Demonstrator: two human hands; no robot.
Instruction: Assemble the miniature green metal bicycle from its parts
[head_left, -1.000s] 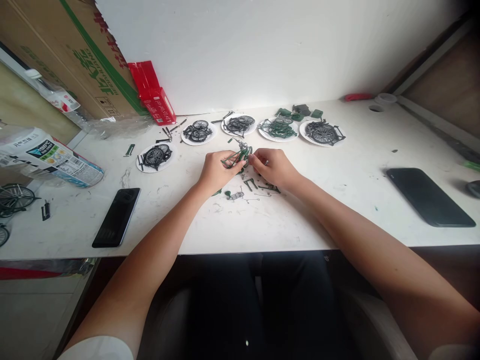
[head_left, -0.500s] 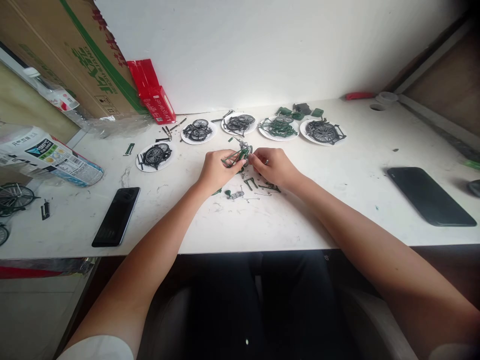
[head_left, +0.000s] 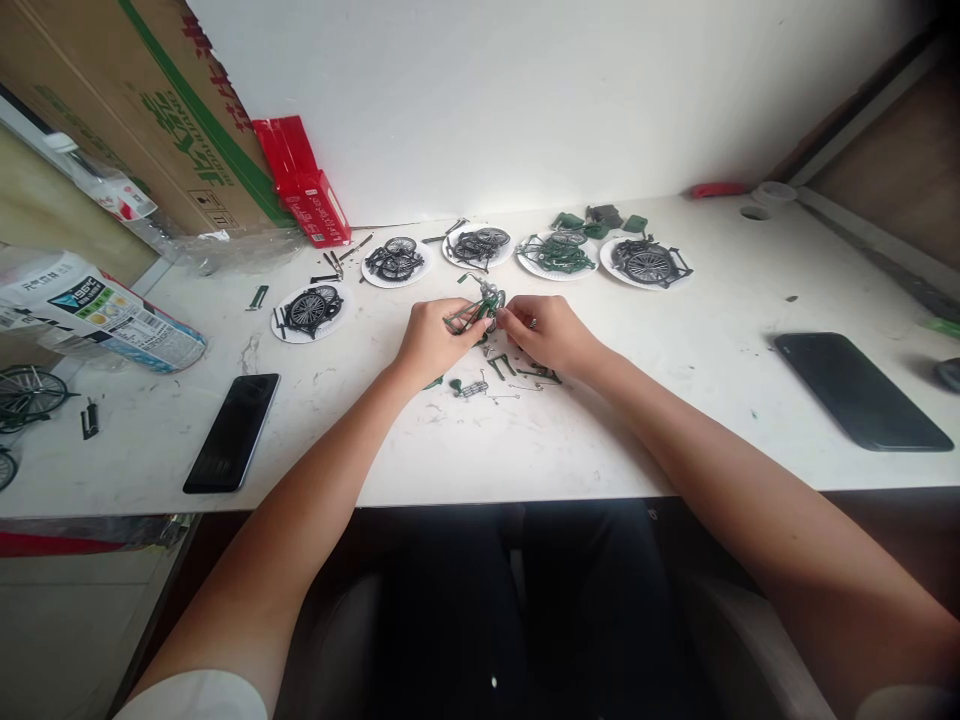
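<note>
My left hand [head_left: 439,338] grips a small green bicycle frame [head_left: 466,316] with silvery handlebars pointing up and back. Close against its right side, my right hand [head_left: 546,332] has thumb and fingers pinched together at the front of the frame; whatever sits between those fingertips is too small to make out. On the white table just below the hands lie green bracket-like parts [head_left: 501,368], a silvery part [head_left: 472,389] with a green piece beside it, and thin metal pieces [head_left: 525,387].
Paper plates with dark bicycle parts [head_left: 308,312] and green parts [head_left: 558,256] line the back. A phone [head_left: 232,433] lies left, a dark flat device [head_left: 862,392] right. A red box [head_left: 319,208], a plastic package [head_left: 124,315] and a cardboard carton [head_left: 172,110] stand back left.
</note>
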